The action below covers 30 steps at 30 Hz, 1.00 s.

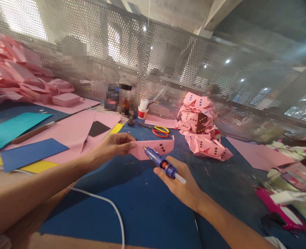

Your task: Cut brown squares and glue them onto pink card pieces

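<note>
Head view: fingertips of the left hand point(120, 143) pinch a folded, dotted pink paper point(153, 144) by its end, above the blue surface point(147, 204); the right hand point(182, 176) is curled round a plastic glue gun point(156, 158), hiding its handle. Whether its tip touches the paper, I can't tell.

Left hand point(120, 143) is pinching the near-side end of a pink paper piece point(155, 143) marked with dark squares point(161, 148). My right hand point(184, 188) is gripping a blue glue gun point(156, 159), its nozzle point(144, 147) pointing at the paper just right of my pinch; contact is staying unclear to me. Beyond my grip, scissors point(153, 128) are lying, a red-and-white cup point(142, 113) standing past them. Right of it, pink pieces point(190, 117) are piling high. Nearer me, a white cord point(122, 228) is curving over blue tabletop point(153, 214).
</note>
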{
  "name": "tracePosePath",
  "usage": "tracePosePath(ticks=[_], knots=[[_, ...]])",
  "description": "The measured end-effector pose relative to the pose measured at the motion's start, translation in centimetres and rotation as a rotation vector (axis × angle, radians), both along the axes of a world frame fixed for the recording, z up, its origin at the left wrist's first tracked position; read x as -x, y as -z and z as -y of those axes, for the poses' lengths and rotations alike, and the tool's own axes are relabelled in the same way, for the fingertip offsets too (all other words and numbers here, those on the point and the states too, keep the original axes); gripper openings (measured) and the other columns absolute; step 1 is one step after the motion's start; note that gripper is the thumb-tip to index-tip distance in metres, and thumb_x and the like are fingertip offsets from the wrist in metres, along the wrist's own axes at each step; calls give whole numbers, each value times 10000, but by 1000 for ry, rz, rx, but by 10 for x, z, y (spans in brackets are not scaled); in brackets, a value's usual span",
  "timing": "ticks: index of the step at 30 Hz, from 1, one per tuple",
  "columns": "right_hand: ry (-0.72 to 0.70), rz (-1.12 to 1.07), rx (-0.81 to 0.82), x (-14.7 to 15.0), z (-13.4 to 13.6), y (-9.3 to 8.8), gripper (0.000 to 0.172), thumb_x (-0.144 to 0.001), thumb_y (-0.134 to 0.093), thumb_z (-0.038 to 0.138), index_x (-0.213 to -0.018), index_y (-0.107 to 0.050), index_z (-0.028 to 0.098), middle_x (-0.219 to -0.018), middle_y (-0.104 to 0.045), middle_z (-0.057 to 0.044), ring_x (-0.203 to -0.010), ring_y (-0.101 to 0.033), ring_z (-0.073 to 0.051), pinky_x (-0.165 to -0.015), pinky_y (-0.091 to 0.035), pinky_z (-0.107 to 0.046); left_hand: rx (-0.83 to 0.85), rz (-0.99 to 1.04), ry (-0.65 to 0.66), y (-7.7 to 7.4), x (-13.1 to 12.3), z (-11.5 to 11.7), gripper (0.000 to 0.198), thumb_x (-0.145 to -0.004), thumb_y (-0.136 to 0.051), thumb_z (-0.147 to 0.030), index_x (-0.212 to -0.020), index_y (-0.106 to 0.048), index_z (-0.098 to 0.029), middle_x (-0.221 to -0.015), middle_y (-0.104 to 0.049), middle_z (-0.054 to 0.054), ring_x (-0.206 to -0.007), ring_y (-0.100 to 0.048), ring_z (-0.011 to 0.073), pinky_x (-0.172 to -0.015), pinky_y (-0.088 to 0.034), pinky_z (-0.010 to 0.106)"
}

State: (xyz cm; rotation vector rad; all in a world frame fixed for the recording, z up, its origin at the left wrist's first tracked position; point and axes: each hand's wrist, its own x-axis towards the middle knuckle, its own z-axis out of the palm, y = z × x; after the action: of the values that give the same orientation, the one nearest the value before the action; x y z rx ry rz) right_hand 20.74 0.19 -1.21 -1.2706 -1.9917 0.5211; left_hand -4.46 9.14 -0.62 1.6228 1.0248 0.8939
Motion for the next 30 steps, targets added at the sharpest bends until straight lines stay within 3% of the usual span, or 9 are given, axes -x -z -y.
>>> tracePosePath(ticks=[5, 10, 19, 25, 30], knots=[[5, -131, 216, 0, 0, 2, 291, -933, -597, 491, -853, -603, 212, -670, -531, 37, -571, -480, -109, -534, -406, -232, 72, 36, -23, 1, 2, -1, 378, -768, -738, -504, -968, -713, -184, -895, -724, 41, -757, -628, 166, -643, -465, 259], [17, -245, 371, -4, -2, 4, 383, -913, -587, 580, -858, -624, 203, -609, -495, 48, -513, -451, -95, -494, -393, -225, 156, 203, -1, 8, 7, -8, 250, -788, -751, -405, -873, -705, -174, -725, -647, 1, -624, -547, 124, -599, -430, 256], [8, -302, 372, -9, -10, 5, 345, -932, -587, 540, -880, -630, 201, -648, -561, 41, -500, -466, -80, -527, -415, -228, 201, 400, -204, 2, 20, -19, 212, -782, -784, -302, -842, -662, -140, -746, -614, -34, -691, -518, 79, -674, -433, 203], [75, -209, 369, -15, -23, 9, 381, -933, -573, 552, -846, -631, 186, -591, -542, 44, -469, -465, -83, -503, -403, -229, 151, 489, -292, 3, 29, -32, 247, -711, -825, -288, -823, -659, -145, -794, -624, -23, -723, -575, 89, -648, -439, 194], [79, -119, 434, -17, -39, 8, 355, -921, -592, 518, -813, -621, 181, -657, -605, 25, -457, -478, -73, -480, -408, -216, 178, 512, -323, 8, 32, -39, 243, -708, -823, -304, -803, -663, -146, -807, -624, -8, -727, -603, 99, -656, -465, 200]])
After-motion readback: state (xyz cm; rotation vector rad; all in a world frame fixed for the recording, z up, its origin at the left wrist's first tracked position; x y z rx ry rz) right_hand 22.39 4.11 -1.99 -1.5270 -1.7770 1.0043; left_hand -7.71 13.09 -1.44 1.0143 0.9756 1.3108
